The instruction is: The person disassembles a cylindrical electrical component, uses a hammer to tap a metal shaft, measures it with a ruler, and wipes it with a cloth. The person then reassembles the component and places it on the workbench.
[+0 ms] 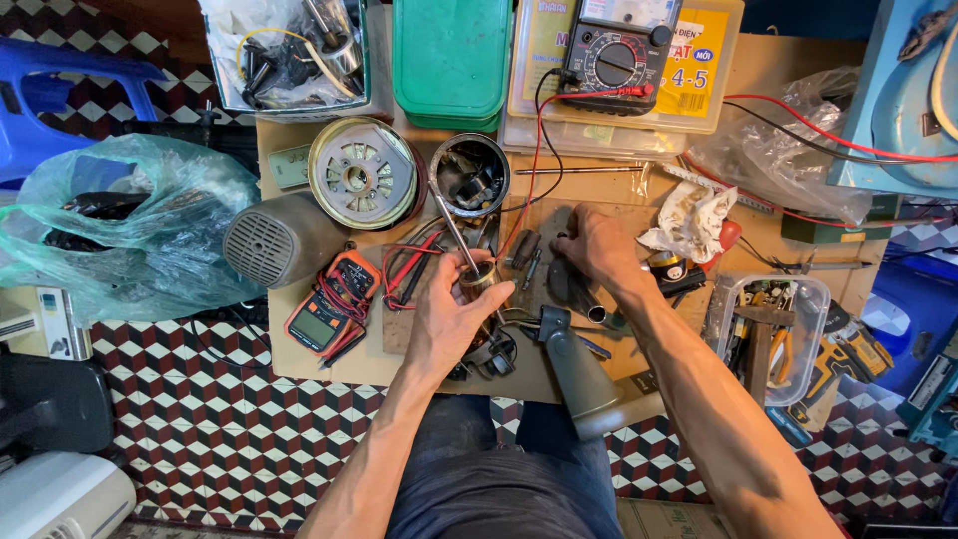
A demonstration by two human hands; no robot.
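1. Low workbench (299,349), cluttered; rotor near the middle of its near edge.
2. Left hand (449,319) clenched around small brass-coloured rotor (479,277), thin steel shaft (452,228) slanting off toward the far-left corner.
3. Right hand (597,248) just right of it, fingers curled over dark tools; grip unclear.

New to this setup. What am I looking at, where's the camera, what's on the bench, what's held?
There is one picture, from a camera on the person's head, looking down at two bare hands over a low cluttered workbench. The left hand has its grip around a small brass-coloured cylinder with a shaft. The right hand reaches among dark tools further back; whether it holds one is unclear. Nearby lie an orange meter, a black dial meter, a round motor part, a metal cup, a grey motor housing and a clear box of tools.
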